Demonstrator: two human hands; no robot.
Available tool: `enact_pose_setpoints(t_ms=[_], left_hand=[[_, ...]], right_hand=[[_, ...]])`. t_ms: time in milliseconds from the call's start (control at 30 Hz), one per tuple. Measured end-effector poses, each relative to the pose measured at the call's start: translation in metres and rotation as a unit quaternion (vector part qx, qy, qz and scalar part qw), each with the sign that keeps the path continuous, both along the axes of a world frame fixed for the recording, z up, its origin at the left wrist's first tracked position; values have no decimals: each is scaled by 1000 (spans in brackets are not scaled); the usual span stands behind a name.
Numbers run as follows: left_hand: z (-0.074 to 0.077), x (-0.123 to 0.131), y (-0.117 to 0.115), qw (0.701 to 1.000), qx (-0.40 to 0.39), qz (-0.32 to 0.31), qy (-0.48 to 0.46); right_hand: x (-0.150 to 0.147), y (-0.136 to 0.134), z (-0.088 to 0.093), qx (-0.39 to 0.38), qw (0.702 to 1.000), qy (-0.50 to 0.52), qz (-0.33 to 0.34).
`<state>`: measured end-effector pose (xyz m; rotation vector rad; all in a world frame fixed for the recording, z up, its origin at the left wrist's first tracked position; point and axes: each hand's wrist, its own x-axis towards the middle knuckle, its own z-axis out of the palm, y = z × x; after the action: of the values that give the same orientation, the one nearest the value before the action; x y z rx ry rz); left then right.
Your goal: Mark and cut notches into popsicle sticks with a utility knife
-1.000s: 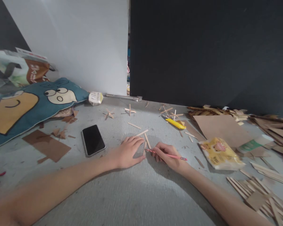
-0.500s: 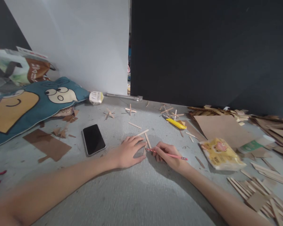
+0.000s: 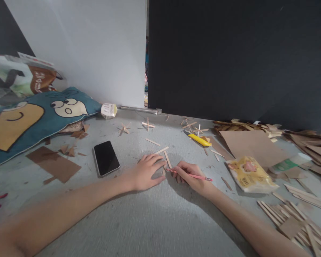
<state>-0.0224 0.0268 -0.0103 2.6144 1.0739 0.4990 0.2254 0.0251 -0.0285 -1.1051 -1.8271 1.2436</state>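
Note:
My right hand is closed round a pink pencil, whose tip points left at a short wooden stick. That stick lies between the thumb and index finger of my left hand, which rests on the table and holds it by its two ends. The other left fingers stretch forward over the surface. Just beyond the hands, another wooden stick slants across the table, meeting a further stick near its far end. Part of the short stick is hidden by my fingers.
A phone lies left of my hands. Crossed stick pieces and a yellow cutter sit farther back. To the right are a yellow tissue pack, cardboard and loose sticks. A blue cushion is at left.

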Motion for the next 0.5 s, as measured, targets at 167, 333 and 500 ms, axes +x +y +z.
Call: enact_pose_setpoints(t_ms=[167,333,500], left_hand=[[-2,0,1,1000,4,-1,-10],[-1,0,1,1000,1,1,4],[0,0,0,1000,5,2,13]], right_hand=[[0,0,0,-2,1000,0,-8],[0,0,1,-3,1000,4,5],[-1,-1,5,-3,1000,12,-1]])
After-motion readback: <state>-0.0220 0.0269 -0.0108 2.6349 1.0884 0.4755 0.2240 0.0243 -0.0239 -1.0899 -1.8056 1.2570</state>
